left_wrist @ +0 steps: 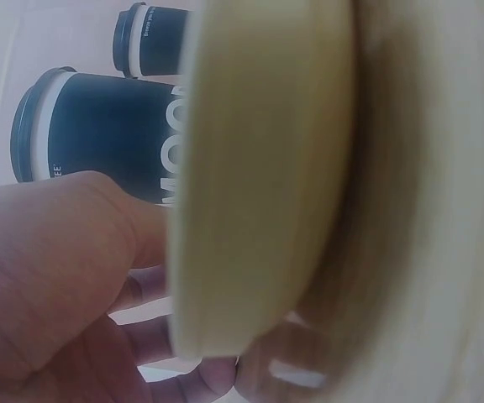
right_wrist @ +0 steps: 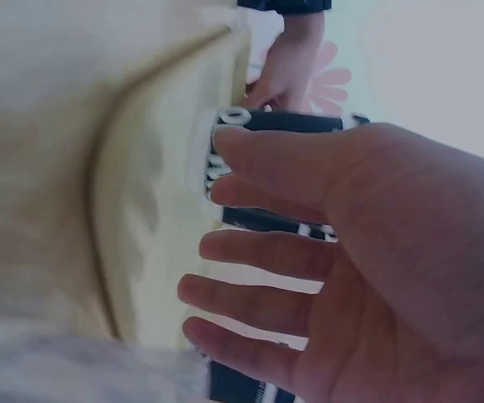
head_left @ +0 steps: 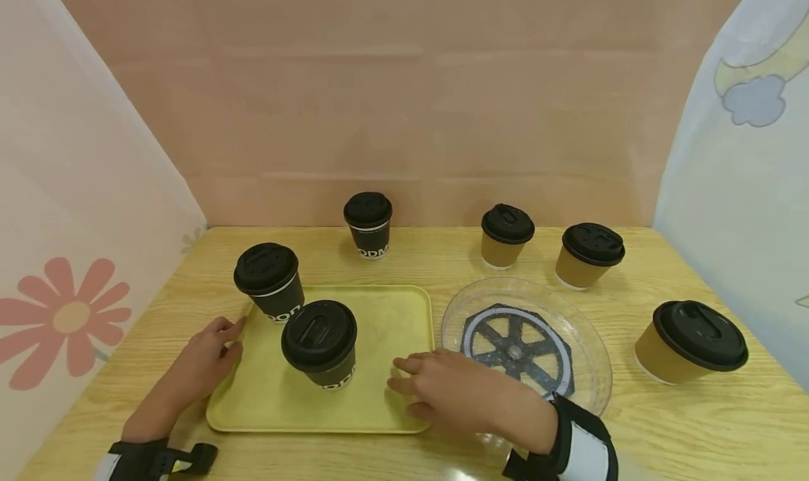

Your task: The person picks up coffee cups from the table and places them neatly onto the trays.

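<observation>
My left hand (head_left: 204,360) is at the left rim of a yellow tray (head_left: 278,409), thumb and fingertips right at the edge. The tray wall (left_wrist: 259,168) hides part of those fingers in the left wrist view. Two black paper coffee cups with black lids stand on the tray: one cup (head_left: 319,344) near its middle, another cup (head_left: 270,281) at the back left corner. Over the tray's right side, my right hand (head_left: 450,390) reaches with fingers spread and nothing in them. The right wrist view shows those fingers (right_wrist: 259,290) slightly bent, pointing toward the cups.
Right of the tray lies a clear round plastic dish (head_left: 597,354) with a dark wheel-shaped piece (head_left: 515,351), partly under my right forearm. Another black cup (head_left: 369,225) stands behind the tray. Three brown lidded cups, the nearest one (head_left: 689,344) included, stand toward the right.
</observation>
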Available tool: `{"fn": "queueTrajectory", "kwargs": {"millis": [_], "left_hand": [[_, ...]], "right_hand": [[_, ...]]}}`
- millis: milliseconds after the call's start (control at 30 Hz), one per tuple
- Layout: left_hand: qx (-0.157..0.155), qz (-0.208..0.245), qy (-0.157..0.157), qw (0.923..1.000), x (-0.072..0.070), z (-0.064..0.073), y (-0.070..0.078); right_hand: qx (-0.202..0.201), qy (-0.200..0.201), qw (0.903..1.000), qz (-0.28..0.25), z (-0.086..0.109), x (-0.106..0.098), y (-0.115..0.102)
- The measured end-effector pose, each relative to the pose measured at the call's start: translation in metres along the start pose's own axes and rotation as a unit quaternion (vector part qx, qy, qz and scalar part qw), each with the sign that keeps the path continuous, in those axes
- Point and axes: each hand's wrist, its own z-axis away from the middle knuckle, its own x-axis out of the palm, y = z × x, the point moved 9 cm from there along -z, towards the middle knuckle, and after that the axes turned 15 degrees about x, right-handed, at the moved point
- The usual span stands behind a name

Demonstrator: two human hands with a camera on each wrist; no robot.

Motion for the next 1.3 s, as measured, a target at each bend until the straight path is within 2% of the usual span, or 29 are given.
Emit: {"fn": "queueTrajectory", "kwargs": {"millis": [100, 233, 400, 533, 900, 1300], "left_hand": [[0.001, -0.002, 0.002, 1.0000, -0.001, 0.000, 0.001], [-0.001, -0.003, 0.004, 1.0000, -0.002, 0.001, 0.002], [-0.003, -0.003, 0.003, 1.0000, -0.002, 0.001, 0.002], [0.002, -0.001, 0.007, 1.0000, -0.002, -0.001, 0.002], [0.004, 0.002, 0.015, 0.9999, -0.002, 0.000, 0.002], [0.010, 0.001, 0.025, 0.9996, -0.002, 0.001, 0.003]], "right_hand": [[-0.002, 0.025, 0.9997, 0.004, -0.006, -0.016, 0.006], [-0.005, 0.079, 0.9968, 0.007, -0.016, -0.038, 0.016], [-0.006, 0.161, 0.9866, -0.024, -0.032, -0.066, 0.035], [0.000, 0.202, 0.9779, -0.051, -0.047, -0.081, 0.050], [0.041, 0.191, 0.9774, -0.080, -0.085, -0.093, 0.077], [0.071, 0.200, 0.9702, -0.117, -0.120, -0.108, 0.096]]}}
